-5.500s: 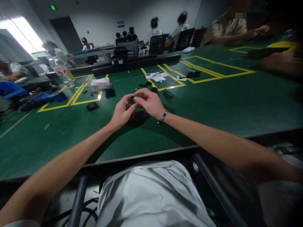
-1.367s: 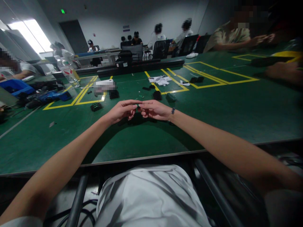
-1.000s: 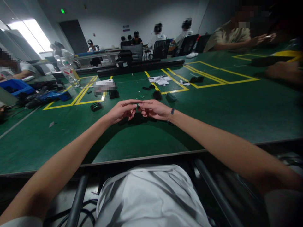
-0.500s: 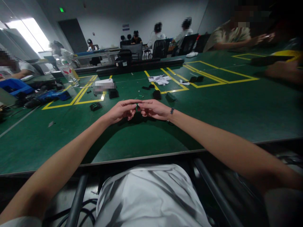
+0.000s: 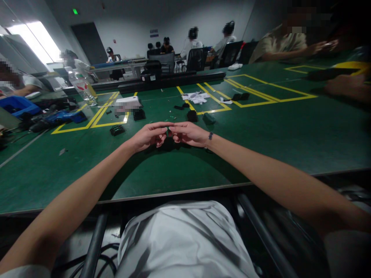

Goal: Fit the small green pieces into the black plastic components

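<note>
Above the green table [image 5: 174,170], my left hand [image 5: 150,136] and my right hand [image 5: 188,134] meet fingertip to fingertip. Their fingers are curled, with both thumbs pointing inward. Something small and dark green may be between the fingertips, but it is too small to name. A black case with green parts [image 5: 117,130] lies left of my left hand. Just beyond my right hand are a black block [image 5: 191,116] and a dark green piece [image 5: 209,118]. Tiny green bits [image 5: 172,117] are scattered behind the fingertips.
White papers [image 5: 197,97] and a white device [image 5: 127,102] lie farther back. Plastic bottles [image 5: 82,88], a blue tray [image 5: 19,106] and dark tools [image 5: 55,119] are at the left. Another person's hand [image 5: 344,87] rests at the right. A long black bar [image 5: 185,79] crosses behind.
</note>
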`<state>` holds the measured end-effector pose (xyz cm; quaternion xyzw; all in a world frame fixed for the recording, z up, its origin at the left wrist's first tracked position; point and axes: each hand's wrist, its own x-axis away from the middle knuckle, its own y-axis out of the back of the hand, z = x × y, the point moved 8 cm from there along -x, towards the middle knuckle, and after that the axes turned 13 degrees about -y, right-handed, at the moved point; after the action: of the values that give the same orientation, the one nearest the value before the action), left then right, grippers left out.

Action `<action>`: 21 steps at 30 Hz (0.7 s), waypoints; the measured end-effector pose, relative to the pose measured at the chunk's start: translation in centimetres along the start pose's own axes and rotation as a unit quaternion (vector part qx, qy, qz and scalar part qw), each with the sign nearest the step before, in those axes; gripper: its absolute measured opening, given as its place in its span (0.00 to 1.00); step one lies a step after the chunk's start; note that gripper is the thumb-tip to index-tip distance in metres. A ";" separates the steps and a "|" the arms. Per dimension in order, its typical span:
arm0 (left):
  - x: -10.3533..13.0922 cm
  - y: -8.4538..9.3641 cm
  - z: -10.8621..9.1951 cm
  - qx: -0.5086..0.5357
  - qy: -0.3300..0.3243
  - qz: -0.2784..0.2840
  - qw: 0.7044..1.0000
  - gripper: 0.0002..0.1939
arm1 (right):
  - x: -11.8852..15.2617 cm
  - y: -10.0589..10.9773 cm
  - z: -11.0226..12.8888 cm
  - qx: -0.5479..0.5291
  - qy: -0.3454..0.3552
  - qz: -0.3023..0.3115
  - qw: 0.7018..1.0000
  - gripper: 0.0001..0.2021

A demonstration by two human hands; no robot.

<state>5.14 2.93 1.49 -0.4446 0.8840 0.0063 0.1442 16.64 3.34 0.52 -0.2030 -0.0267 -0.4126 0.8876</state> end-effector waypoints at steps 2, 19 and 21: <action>0.0 0.0 0.0 0.002 0.000 0.003 1.000 0.22 | 0.1 0.0 0.0 0.000 -0.001 0.000 1.000 0.10; 0.0 0.0 0.1 0.015 -0.001 0.004 1.000 0.23 | -0.1 0.1 -0.1 -0.005 -0.005 0.001 1.000 0.08; 0.0 0.0 0.1 0.013 -0.001 0.003 1.000 0.23 | 0.0 0.0 -0.1 -0.002 -0.004 0.000 1.000 0.08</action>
<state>5.22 2.94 1.36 -0.4402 0.8852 -0.0048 0.1506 16.65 3.32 0.46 -0.2066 -0.0298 -0.4118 0.8871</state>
